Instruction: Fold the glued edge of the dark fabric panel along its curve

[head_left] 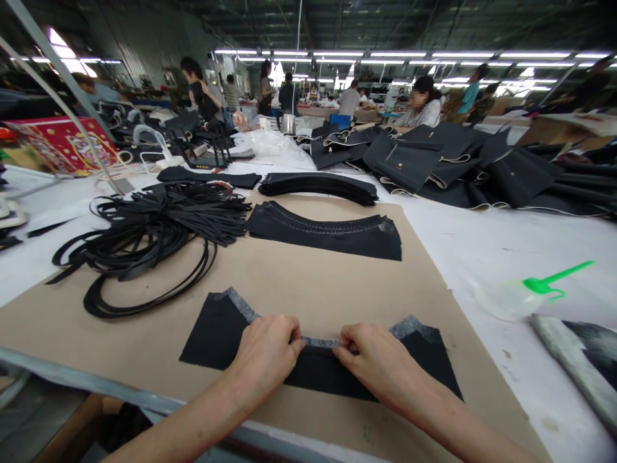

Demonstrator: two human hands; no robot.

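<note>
Near the front edge of the white desk (501, 257), a black fabric panel (216, 337) is kept flat on a tan board (313, 289), its grey rim (318, 342) pinched between the left grip (264, 354) and right grip (378, 360), both clamped close together, apparently to hold that rim steady.

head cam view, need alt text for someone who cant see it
The left hand and right hand hold the grey upper edge of a curved black panel on a tan board. Beyond lie a stack of curved black panels, a heap of black straps and black bags, with co-workers in a workshop behind.
</note>
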